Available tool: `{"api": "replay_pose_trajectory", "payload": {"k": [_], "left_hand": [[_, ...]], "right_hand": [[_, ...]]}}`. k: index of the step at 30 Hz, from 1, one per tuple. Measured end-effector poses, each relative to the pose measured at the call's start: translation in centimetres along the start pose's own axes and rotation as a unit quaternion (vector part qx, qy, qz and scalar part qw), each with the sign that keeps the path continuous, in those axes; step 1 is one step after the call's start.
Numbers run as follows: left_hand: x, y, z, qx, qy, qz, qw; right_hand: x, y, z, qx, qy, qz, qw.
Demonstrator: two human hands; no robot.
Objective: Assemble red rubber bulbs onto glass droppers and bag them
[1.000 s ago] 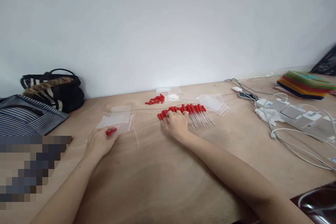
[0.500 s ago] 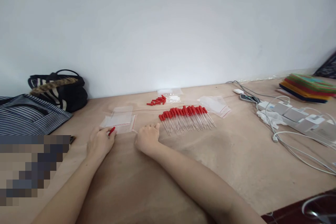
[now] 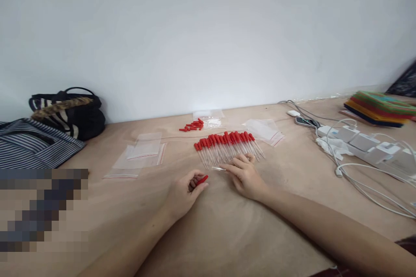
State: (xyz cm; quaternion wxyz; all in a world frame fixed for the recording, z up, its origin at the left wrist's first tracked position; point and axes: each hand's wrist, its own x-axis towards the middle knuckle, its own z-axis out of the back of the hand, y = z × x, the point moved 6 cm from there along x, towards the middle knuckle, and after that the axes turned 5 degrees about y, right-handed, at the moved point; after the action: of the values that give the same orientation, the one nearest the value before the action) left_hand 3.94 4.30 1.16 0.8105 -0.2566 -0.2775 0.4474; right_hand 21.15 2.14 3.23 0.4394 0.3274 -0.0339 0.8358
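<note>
Between thumb and fingers my left hand (image 3: 186, 192) pinches a small red rubber bulb (image 3: 202, 179). My right hand (image 3: 246, 176) is closed on a thin clear tube (image 3: 219, 169), whose free end points left toward the bulb; the two are apart. Just beyond my hands lies a row of clear droppers with red bulbs (image 3: 227, 140), side by side on the table. Farther back is a small pile of loose red bulbs (image 3: 193, 125), beside clear tubes (image 3: 212, 122) on a plastic bag.
Clear zip bags (image 3: 143, 147) lie on the left, another bag (image 3: 264, 130) behind the droppers. Black and striped bags (image 3: 87, 117) stand far left. At right are a power strip with chargers (image 3: 364, 140), loose white cables (image 3: 360, 186), a tissue and a colourful stack (image 3: 380, 108).
My left hand has moved right from the zip bags with the red bulb. My right hand has moved right to below the droppers, and a clear tube now shows at its fingers.
</note>
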Motion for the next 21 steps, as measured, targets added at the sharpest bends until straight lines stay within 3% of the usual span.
{"api": "replay_pose_trajectory", "payload": {"k": [6, 12, 21], "left_hand": [[0.3, 0.0, 0.5, -0.018, -0.001, 0.022, 1.0], [0.2, -0.7, 0.6, -0.021, -0.012, 0.003, 1.0], [0.2, -0.5, 0.5, -0.039, -0.027, -0.034, 0.998]], "right_hand": [[0.6, 1.0, -0.3, 0.031, 0.025, -0.01, 0.999], [0.4, 1.2, -0.3, 0.013, 0.009, -0.006, 1.0], [0.2, 1.9, -0.5, 0.025, -0.003, 0.05, 0.998]]}}
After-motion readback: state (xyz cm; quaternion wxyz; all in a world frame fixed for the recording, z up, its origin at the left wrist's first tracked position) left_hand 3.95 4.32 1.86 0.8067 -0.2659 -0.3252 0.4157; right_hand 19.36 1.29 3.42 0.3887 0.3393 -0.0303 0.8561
